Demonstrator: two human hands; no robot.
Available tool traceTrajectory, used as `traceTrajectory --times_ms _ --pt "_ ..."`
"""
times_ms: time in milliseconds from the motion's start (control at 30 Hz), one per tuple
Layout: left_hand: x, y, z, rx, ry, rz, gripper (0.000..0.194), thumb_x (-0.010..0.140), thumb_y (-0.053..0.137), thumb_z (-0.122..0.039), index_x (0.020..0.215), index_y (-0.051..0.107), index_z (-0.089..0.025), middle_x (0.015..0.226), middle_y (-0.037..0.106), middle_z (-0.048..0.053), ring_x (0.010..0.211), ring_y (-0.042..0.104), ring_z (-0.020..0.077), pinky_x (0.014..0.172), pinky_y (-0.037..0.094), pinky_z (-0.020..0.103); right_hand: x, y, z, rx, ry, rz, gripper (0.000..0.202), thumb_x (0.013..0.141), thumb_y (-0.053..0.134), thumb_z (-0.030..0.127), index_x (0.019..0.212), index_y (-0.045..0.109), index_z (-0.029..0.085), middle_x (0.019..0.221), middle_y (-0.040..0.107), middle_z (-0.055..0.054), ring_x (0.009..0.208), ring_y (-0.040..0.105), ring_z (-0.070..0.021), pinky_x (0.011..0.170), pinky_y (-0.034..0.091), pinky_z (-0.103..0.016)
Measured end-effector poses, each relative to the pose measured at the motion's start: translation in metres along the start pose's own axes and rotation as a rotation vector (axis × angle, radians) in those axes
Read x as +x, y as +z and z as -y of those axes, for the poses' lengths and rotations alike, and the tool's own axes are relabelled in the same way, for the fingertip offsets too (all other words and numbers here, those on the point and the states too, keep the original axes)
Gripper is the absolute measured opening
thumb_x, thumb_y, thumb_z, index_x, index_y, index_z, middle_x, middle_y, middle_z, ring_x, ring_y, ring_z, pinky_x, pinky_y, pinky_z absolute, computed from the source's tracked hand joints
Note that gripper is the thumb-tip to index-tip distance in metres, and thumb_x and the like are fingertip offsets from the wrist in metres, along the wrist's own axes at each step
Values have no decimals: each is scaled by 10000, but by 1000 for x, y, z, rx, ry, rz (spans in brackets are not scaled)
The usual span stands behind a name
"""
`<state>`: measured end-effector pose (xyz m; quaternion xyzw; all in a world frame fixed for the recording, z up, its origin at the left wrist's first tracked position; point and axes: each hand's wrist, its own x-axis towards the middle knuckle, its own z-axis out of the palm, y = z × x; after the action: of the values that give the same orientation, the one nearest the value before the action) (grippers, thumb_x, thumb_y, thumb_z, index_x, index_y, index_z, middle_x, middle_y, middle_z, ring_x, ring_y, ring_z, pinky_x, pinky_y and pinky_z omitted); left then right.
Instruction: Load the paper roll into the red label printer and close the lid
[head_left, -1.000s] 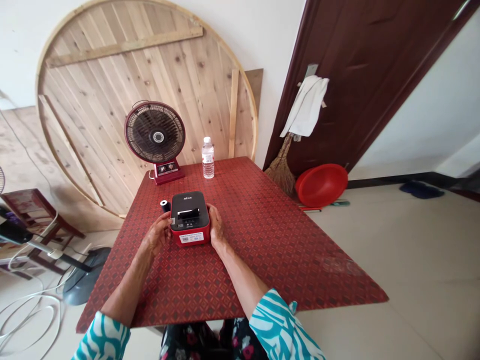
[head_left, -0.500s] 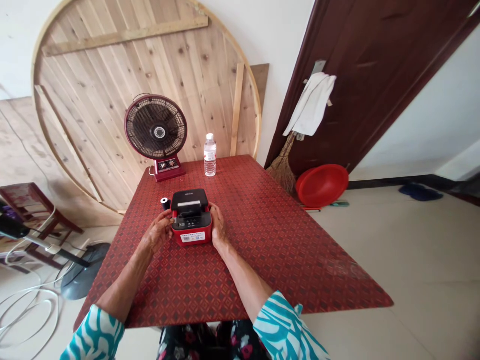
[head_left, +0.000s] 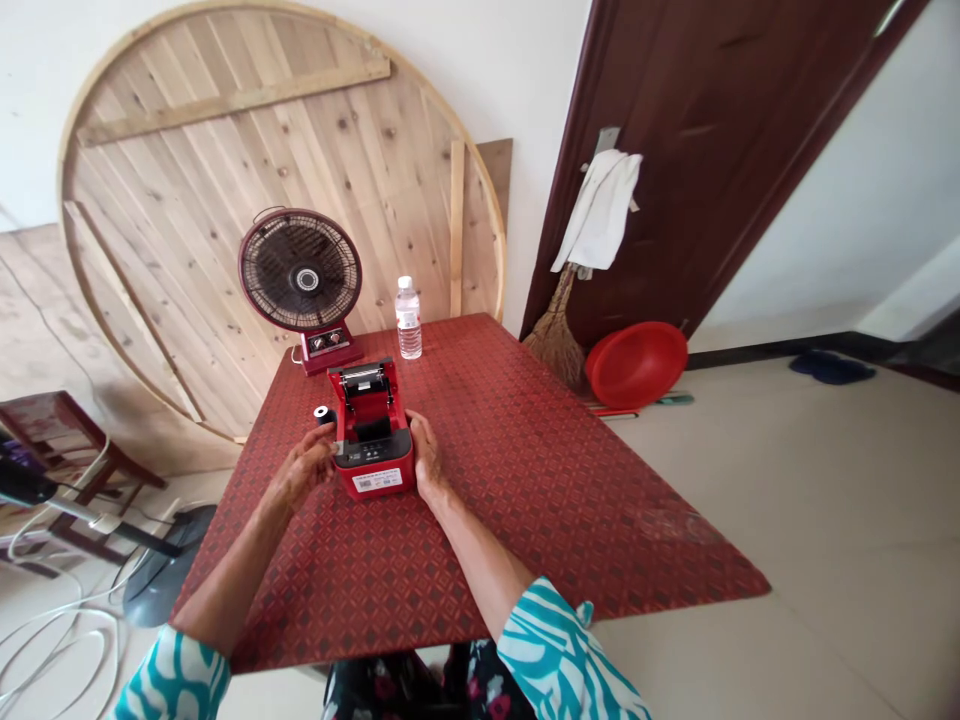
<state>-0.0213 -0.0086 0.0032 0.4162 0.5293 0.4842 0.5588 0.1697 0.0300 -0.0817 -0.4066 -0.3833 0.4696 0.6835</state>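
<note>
A red and black receipt printer (head_left: pixel 376 470) stands on the table with its lid (head_left: pixel 365 377) raised and tipped back, showing the red inside of its compartment. A white label is stuck on its front. My left hand (head_left: pixel 306 467) grips its left side, fingers at a small grey latch. Along the right side rests my right hand (head_left: pixel 427 458), its palm and fingers cupped around the casing. Just behind my left fingers is a small dark roll (head_left: pixel 324 415) with a white end.
On the patterned red table (head_left: pixel 525 500), a dark red fan (head_left: pixel 304 280) and a water bottle (head_left: pixel 409 320) stand at the back. A round wooden board (head_left: pixel 300 150) leans against the wall. Right of the table are a broom (head_left: pixel 556 340) and a red basin (head_left: pixel 637 365).
The printer's lid has swung up and back from nearly closed to wide open. Both hands keep to the printer's sides. The view has shifted slightly.
</note>
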Motion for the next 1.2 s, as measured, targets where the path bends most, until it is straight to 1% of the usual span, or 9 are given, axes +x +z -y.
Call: traceTrajectory --times_ms 167,267,333,433,600,767,1000,1100,1200 --pt "9 11 -34 312 353 -53 345 611 778 -334 911 744 -167 587 625 -4 531 529 125 537 396 229 2 1 -5 26 1 5 432 850 517 566 1101 678 255 1158 695 -35 1105 595 -221 977 441 -364" --pt "25 33 -50 544 504 57 144 608 755 -273 745 763 -230 751 719 47 733 617 202 664 453 260 3 1 -7 42 -20 19 409 856 522 548 1110 677 267 1123 708 -25 1111 593 -216 969 451 -360" --pt "40 48 -55 666 492 193 117 584 737 -216 689 755 -267 788 741 41 791 635 229 695 461 263 4 2 -7 47 -34 12 397 852 529 540 1099 683 269 1090 718 -20 1099 598 -214 962 459 -360" --pt "63 62 -54 829 392 368 165 530 701 -130 602 721 -277 699 731 23 702 636 220 627 440 239 3 3 -4 42 -28 4 383 856 523 526 1090 687 269 1080 720 -18 1081 606 -211 968 459 -362" --pt "85 63 -52 920 285 517 173 498 688 -94 551 691 -259 579 689 5 553 595 187 532 388 221 2 3 3 3 -26 1 340 870 512 469 1084 689 272 1149 697 -22 1107 593 -205 1020 425 -363" --pt "88 60 -51 859 256 473 172 488 696 -95 537 665 -258 604 699 10 558 596 188 524 397 228 3 3 3 4 -39 -7 334 866 517 479 1068 694 280 1148 696 -16 1111 590 -205 1036 416 -367" --pt "58 59 -62 1086 623 358 217 593 724 -114 749 725 -264 807 709 42 790 643 230 767 489 293 5 3 -3 45 -32 -4 364 845 540 518 1065 698 274 1064 725 -10 1066 609 -211 960 469 -360" --pt "37 37 -67 958 687 276 219 685 722 -186 895 732 -247 891 691 57 882 634 229 845 485 319 5 2 -5 40 -27 1 370 843 543 516 1072 696 269 1064 724 -13 1063 612 -212 948 472 -357" --pt "23 -2 -64 710 635 91 411 732 728 -318 1128 680 -215 937 678 56 819 629 195 780 493 302 4 0 -5 31 -18 19 382 843 541 517 1093 686 267 1061 724 -14 1072 610 -217 947 468 -361"
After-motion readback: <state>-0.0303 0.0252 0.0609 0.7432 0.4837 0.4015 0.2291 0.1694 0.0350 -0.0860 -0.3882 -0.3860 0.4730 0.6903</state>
